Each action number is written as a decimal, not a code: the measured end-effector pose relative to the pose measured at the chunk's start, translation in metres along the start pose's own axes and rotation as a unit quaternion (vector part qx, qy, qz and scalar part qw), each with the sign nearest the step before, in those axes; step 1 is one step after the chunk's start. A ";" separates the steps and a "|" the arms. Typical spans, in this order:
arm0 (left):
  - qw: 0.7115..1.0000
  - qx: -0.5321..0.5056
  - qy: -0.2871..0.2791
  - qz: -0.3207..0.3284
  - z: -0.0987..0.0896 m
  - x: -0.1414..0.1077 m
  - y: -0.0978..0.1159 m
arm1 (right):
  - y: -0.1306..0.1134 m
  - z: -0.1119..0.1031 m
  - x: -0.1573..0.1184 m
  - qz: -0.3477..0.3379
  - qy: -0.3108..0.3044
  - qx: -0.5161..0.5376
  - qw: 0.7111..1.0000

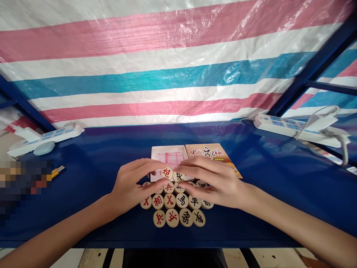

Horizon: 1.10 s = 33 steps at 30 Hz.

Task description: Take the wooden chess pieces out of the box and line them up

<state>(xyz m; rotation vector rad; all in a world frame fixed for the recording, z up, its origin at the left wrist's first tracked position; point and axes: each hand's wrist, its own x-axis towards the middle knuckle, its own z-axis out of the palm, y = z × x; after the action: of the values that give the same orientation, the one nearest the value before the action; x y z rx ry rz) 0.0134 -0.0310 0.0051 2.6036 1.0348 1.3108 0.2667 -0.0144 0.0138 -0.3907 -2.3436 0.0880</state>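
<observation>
My left hand (pixel 139 182) pinches a round wooden chess piece with a red character (pixel 167 172) between thumb and fingers. Right beside it, a piece with a black character (pixel 179 176) is held by my right hand (pixel 212 180). Both pieces are above the back row of several chess pieces, partly covered by my fingers. Nearer the table's front edge are a middle row with a red-marked piece (pixel 169 201) and a front row with a black-marked piece (pixel 186 217). Red characters are on the left, black on the right. Behind my hands lies an open white box (pixel 156 152).
A printed chess box lid (pixel 223 158) lies on the blue table (pixel 111 149) beside the white box. White power strips stand at the left (pixel 61 136) and right (pixel 279 126). A yellow cutter (pixel 55 172) and a pale mouse (pixel 44 148) are at the left.
</observation>
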 end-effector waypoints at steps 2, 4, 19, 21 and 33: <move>1.000 -0.004 0.001 -0.002 0.000 0.000 0.001 | 0.001 0.000 -0.002 -0.001 0.000 -0.003 1.000; 1.000 -0.013 -0.003 -0.003 0.000 0.000 0.001 | 0.002 0.000 -0.003 -0.005 0.003 -0.004 1.000; 0.996 -0.084 0.001 0.005 0.000 0.000 0.002 | -0.002 0.006 -0.002 0.005 0.064 -0.018 0.998; 0.996 -0.083 0.001 0.008 0.000 0.000 0.002 | -0.002 0.005 -0.002 0.005 0.058 -0.018 0.998; 0.997 -0.077 0.001 0.006 0.001 0.000 0.002 | 0.001 0.003 0.000 -0.038 0.063 -0.069 0.995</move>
<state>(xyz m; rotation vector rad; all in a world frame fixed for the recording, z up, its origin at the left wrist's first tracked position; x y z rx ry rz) 0.0153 -0.0324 0.0045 2.4994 0.8836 1.3386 0.2652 -0.0134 0.0115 -0.3627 -2.2428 -0.1334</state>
